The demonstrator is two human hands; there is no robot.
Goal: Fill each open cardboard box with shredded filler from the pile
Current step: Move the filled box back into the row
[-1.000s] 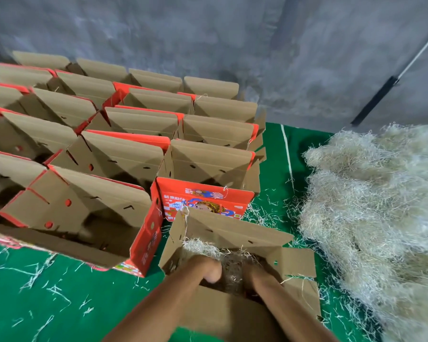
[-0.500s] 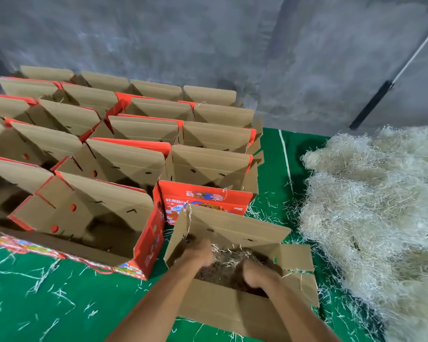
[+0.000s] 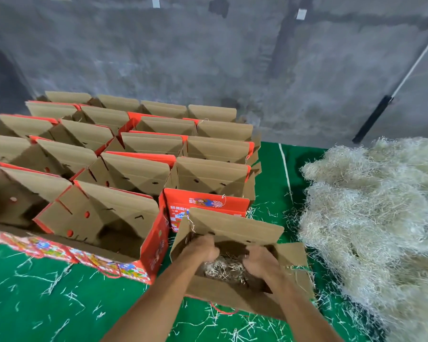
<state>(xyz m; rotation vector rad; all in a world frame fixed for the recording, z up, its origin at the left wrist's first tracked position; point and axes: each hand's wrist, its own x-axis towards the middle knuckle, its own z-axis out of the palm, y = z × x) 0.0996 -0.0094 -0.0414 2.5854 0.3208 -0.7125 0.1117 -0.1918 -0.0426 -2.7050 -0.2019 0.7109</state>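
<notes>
An open brown cardboard box (image 3: pixel 232 296) stands on the floor right in front of me, flaps up. A layer of pale shredded filler (image 3: pixel 224 270) lies in its bottom. Both my hands are down inside it. My left hand (image 3: pixel 203 249) is at the box's left side and my right hand (image 3: pixel 260 265) at its right, each with fingers curled down into the filler; the fingertips are hidden. The big filler pile (image 3: pixel 376 218) lies just right of the box.
Several rows of open red-and-brown boxes (image 3: pixel 136 169) fill the left and back, up to the grey wall. A red printed box (image 3: pixel 208 202) touches the back of mine. Loose strands litter the green mat (image 3: pixel 59 304). A pole (image 3: pixel 373 117) leans on the wall.
Both hands pushed the clump of filler down into the box and have moved apart, so the filler shows between them. My view has lifted slightly.
</notes>
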